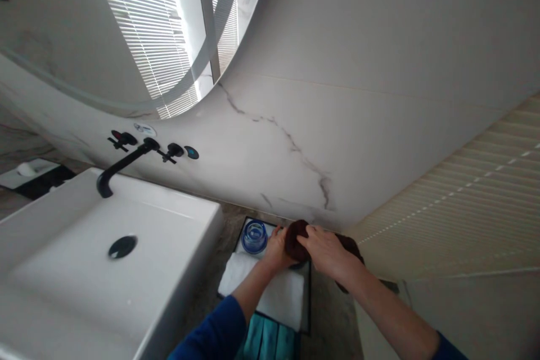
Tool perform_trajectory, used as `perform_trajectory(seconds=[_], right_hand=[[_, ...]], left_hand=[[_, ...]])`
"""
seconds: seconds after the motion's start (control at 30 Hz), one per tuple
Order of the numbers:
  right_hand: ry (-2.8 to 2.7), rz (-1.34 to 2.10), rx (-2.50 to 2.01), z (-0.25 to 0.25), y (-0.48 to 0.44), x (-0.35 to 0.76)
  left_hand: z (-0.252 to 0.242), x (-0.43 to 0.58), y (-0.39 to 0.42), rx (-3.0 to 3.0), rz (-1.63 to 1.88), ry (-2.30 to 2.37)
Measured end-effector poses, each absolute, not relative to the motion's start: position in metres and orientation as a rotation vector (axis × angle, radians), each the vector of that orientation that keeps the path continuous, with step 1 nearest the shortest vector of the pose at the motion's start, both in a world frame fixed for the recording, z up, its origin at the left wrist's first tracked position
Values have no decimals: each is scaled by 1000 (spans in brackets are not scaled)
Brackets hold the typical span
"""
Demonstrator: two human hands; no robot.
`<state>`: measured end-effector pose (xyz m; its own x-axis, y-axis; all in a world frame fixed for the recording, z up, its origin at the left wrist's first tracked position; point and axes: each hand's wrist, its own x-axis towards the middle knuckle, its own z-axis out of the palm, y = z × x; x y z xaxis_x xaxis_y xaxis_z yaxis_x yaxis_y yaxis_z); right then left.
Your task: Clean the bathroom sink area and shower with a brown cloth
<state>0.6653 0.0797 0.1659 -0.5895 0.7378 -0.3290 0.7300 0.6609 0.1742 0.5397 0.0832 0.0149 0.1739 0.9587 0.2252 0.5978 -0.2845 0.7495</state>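
A dark brown cloth is bunched between my two hands, above the far right part of a dark-edged tray. My left hand is closed around its left side. My right hand grips it from the right, fingers pressed to the top. More of the brown fabric hangs beyond my right wrist. Whether anything sits inside the bunched cloth is hidden. To the left of my left hand, a blue glass dish rests on the tray. A folded white towel lies across the tray under my left forearm.
On the left is a white basin with a black spout and cross handles on the wall. A round mirror hangs above. Teal fabric shows below the tray. Pale blinds border the right side. Another tray stands far left.
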Motion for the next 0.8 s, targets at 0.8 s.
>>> perform_trajectory(seconds=[0.8], right_hand=[[2480,-51,1299,159,75,676]], left_hand=[[19,538,80,1762,1012,1492]])
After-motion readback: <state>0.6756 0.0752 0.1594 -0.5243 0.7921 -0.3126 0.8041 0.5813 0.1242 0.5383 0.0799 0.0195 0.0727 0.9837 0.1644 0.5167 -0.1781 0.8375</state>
